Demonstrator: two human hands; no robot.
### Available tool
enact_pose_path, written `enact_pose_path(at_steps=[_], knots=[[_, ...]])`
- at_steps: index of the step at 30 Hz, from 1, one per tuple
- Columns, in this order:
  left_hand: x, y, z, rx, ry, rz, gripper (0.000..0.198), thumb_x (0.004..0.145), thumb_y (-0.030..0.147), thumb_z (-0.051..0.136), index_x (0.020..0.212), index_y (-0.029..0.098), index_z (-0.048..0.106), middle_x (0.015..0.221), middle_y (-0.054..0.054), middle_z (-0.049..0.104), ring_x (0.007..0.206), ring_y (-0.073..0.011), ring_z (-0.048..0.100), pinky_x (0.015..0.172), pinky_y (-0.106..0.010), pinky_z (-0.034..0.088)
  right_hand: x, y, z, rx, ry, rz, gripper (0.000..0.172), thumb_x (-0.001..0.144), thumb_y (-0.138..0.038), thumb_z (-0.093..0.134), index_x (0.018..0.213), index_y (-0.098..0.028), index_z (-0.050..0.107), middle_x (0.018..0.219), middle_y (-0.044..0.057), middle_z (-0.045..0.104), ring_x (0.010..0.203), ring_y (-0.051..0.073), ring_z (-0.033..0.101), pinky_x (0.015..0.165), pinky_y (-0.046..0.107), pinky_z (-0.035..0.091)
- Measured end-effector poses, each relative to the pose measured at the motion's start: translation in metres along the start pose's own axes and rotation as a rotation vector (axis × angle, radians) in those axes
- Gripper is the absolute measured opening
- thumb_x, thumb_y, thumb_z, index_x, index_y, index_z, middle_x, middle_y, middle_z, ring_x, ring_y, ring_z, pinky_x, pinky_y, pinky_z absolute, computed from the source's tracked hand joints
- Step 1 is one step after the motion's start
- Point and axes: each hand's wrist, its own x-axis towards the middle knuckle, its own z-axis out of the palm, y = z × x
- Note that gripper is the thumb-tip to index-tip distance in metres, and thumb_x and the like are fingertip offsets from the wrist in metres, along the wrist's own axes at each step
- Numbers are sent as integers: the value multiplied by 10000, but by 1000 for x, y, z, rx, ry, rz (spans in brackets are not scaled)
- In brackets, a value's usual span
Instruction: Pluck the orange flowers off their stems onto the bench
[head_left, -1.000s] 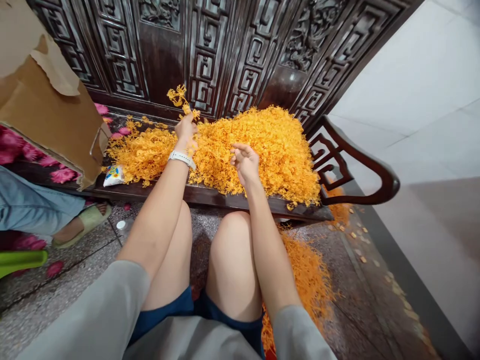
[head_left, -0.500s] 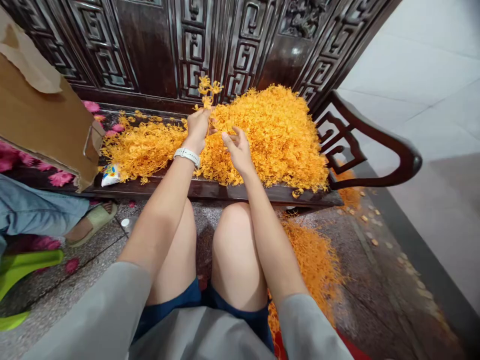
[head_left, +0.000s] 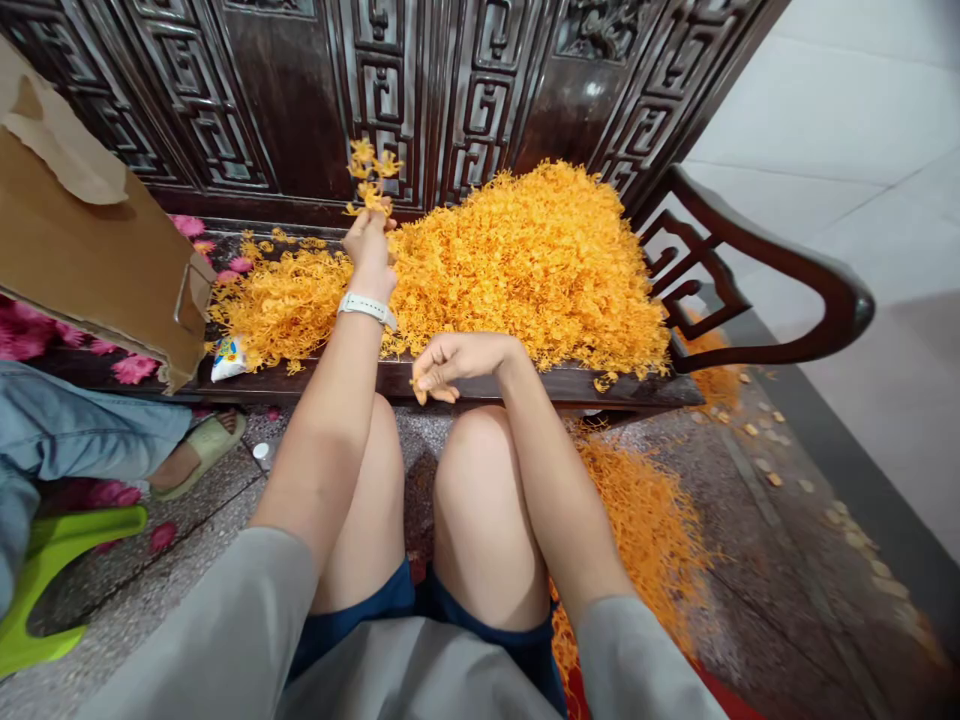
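Your left hand (head_left: 367,245), white watch (head_left: 366,310) on its wrist, rises at top centre, fingers clamped on a sprig of orange florets (head_left: 371,178) before the orange heap (head_left: 517,265) on the dark carved bench (head_left: 600,388). Your right hand (head_left: 457,362), lower centre, has its fingers curled together on an orange scrap (head_left: 418,390) over the bench's front edge.

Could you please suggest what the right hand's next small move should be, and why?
I'd probably move the right hand over to the orange flower heap. It rests near the front edge of the wooden bench, seemingly pinching only a small orange bit, while the left hand holds a sprig up.
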Motion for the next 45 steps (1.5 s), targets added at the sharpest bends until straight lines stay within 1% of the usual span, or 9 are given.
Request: enact_pose_path(at_steps=[6,10,14,20,25,33,38,40,45], knots=[[0,15,-16,-28,80,-65,434,903,642,775,1115,264,776,780,-41,613,719,-159,637,526,-250,419,-2,14,-22,292,1160,-336,520,953,-699,666,1191,-240,610,877,22,701,698,123,626,618,234,545],[-9,13,-4,-76,42,-96,168,1029,359,705,1087,212,763,754,-4,612,653,-85,583,578,-224,447,0,34,-41,382,1469,-211,566,977,-730,593,1310,-279,522,989,62,729,743,161,668,589,256,554],[-28,7,15,29,-57,-55,121,937,192,731,816,202,718,724,-3,621,632,-109,600,572,-236,506,1,32,-41,394,1440,-121,603,945,-720,656,1297,-237,574,1025,82,713,700,137,644,559,248,538],[-59,-6,38,194,-400,-16,339,929,92,635,603,168,575,626,8,527,579,-91,540,604,-238,530,4,29,-34,241,1444,-18,410,993,-591,685,909,-198,603,757,11,646,557,92,554,471,209,411],[-56,-7,38,201,-343,-3,281,929,115,635,660,177,585,668,-4,594,600,-101,600,597,-224,503,-3,34,-33,241,1404,-2,391,1099,-403,565,774,-186,573,624,-12,587,502,77,483,489,193,392],[-43,1,36,77,-29,-82,197,1050,136,584,868,157,657,651,49,535,536,-18,456,542,-229,270,-13,23,-23,131,837,-225,536,971,-664,678,723,-206,555,549,-51,507,504,84,427,519,218,372],[-17,1,10,72,161,49,265,1012,464,708,906,226,667,630,63,445,523,-64,402,512,-244,280,-22,21,-12,-12,264,-51,580,883,-712,754,796,-140,716,638,11,645,598,110,546,627,262,463],[-5,2,-10,97,135,46,360,921,605,772,912,254,690,627,57,431,526,-82,402,502,-243,283,-23,26,-13,13,361,-36,540,901,-675,754,851,-138,739,653,5,635,610,107,542,621,254,454],[1,2,-29,-16,83,-1,342,955,606,732,995,267,720,685,30,497,558,-81,444,505,-203,325,-26,49,-34,190,1174,-61,489,937,-670,699,984,-183,702,826,43,642,661,121,530,586,256,441]])
